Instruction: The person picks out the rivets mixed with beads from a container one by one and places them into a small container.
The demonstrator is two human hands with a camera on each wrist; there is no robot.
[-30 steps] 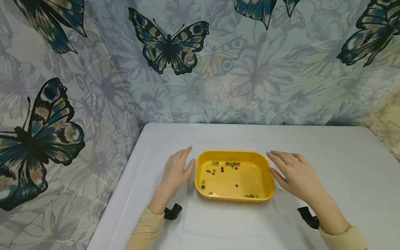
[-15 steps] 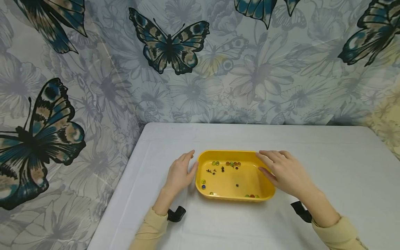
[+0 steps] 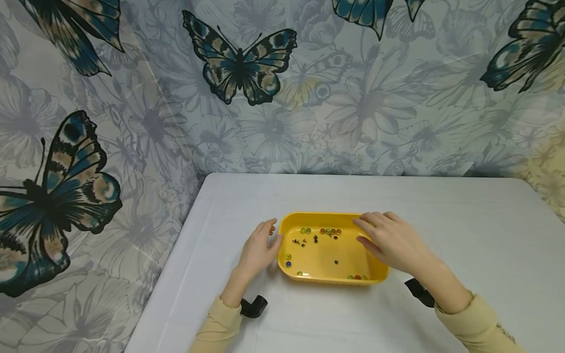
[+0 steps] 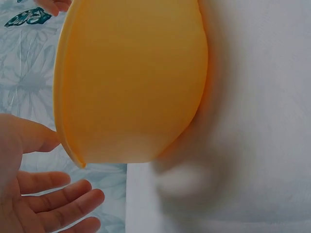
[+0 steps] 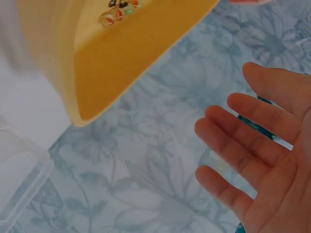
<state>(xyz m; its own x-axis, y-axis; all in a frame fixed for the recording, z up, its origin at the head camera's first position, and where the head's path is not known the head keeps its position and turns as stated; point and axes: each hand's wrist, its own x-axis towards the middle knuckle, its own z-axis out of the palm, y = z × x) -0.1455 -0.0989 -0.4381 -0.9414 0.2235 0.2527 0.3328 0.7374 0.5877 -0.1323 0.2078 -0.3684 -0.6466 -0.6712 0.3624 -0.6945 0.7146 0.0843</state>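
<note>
A yellow plastic tray stands on the table. Glass marbles lie along its walls, among them a row of amber and green ones at the far side and a blue marble at the left. Several small dark pieces, too small to identify, are scattered on its floor. At the tray's left end is my left hand, its thumb at the rim and its fingers loosely extended. My right hand hovers over the tray's right end, fingers spread and holding nothing, hiding part of that rim.
A white cloth covers the table. Patterned butterfly fabric hangs behind and to the left. In the right wrist view, part of a clear plastic container appears at the left edge.
My right hand has moved left, from beside the tray to over its right end. The left hand has shifted slightly right and nearer, up to the rim. The marbles look unmoved.
</note>
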